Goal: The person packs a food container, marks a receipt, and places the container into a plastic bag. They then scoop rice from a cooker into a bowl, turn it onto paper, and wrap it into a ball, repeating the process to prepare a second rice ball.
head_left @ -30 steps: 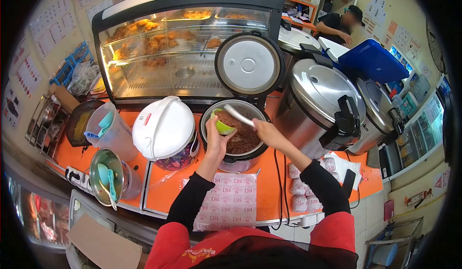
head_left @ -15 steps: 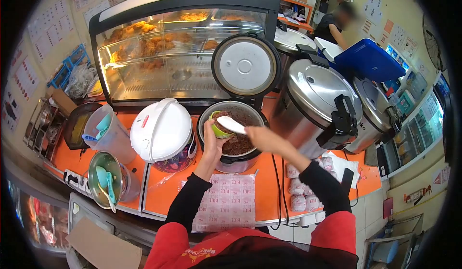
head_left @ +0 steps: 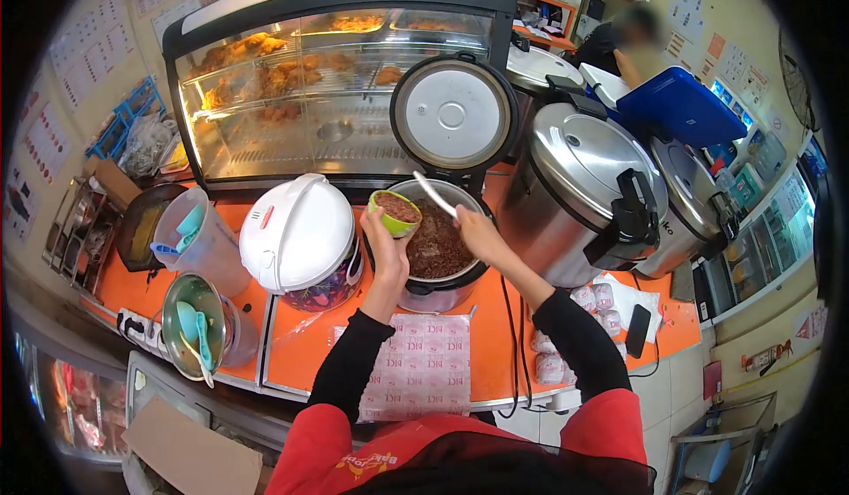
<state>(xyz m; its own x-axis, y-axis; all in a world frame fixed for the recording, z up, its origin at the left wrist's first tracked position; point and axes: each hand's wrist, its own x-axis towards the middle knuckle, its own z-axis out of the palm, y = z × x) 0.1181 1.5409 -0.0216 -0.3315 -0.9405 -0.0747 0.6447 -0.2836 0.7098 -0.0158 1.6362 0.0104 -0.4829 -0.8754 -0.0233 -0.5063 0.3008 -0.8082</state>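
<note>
Green, probably light, the cup (head_left: 407, 229) is aptly clasped at its side by left fingers (head_left: 374, 227), the paddle (head_left: 436, 195) by right fingers (head_left: 467, 223).

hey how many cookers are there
5: the open cooker, the white-lidded cooker left of it, the large steel cooker right of it, the steel cooker farther right, and a partly hidden cooker behind. Others may be hidden.

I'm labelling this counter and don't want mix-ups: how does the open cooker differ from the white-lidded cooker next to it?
The open cooker has its lid raised behind it; the white-lidded cooker is shut.
The open cooker shows brown food inside; the white-lidded cooker's inside is hidden.
The open cooker's side is plain silver; the white-lidded cooker's is dark and patterned.
Both stand on the orange counter.
</note>
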